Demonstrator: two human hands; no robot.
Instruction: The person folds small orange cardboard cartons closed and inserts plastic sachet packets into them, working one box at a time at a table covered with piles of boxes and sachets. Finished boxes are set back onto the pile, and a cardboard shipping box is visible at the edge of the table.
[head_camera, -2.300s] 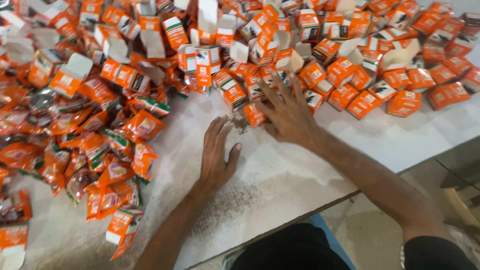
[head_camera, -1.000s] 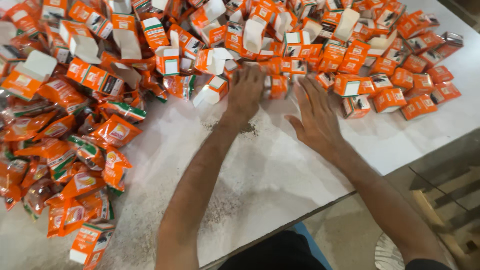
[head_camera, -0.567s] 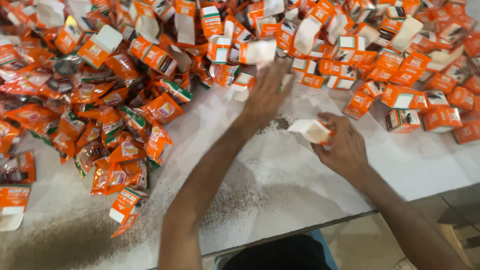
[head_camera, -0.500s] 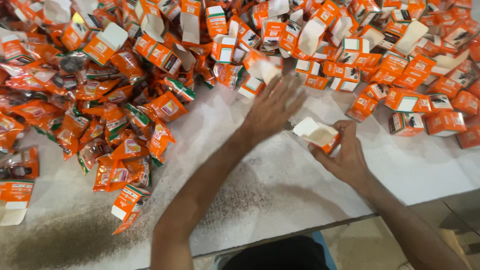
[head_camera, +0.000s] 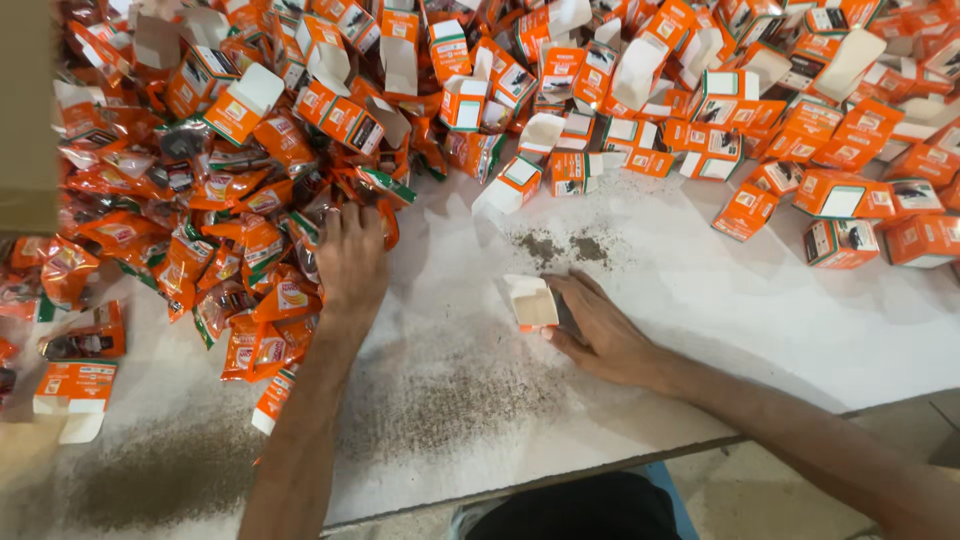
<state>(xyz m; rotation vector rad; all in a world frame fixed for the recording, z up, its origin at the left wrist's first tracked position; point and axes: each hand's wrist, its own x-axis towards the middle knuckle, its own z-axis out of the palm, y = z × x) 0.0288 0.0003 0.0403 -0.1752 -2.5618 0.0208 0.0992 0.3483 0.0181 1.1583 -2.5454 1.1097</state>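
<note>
Dark powder (head_camera: 450, 400) is scattered over the near part of the white bench (head_camera: 760, 310). Just beyond it, the right hand (head_camera: 600, 335) grips a small open carton (head_camera: 530, 302) standing on the bench top. To the left, the left hand (head_camera: 350, 260) lies with fingers spread, unclenched, on crumpled orange sachets (head_camera: 250, 290). Farther back, heaps of orange and white cartons (head_camera: 700, 110) cover the bench.

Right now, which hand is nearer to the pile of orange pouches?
Left. The left hand rests on the pile of orange pouches; the right hand holds a small open carton apart from it.
</note>
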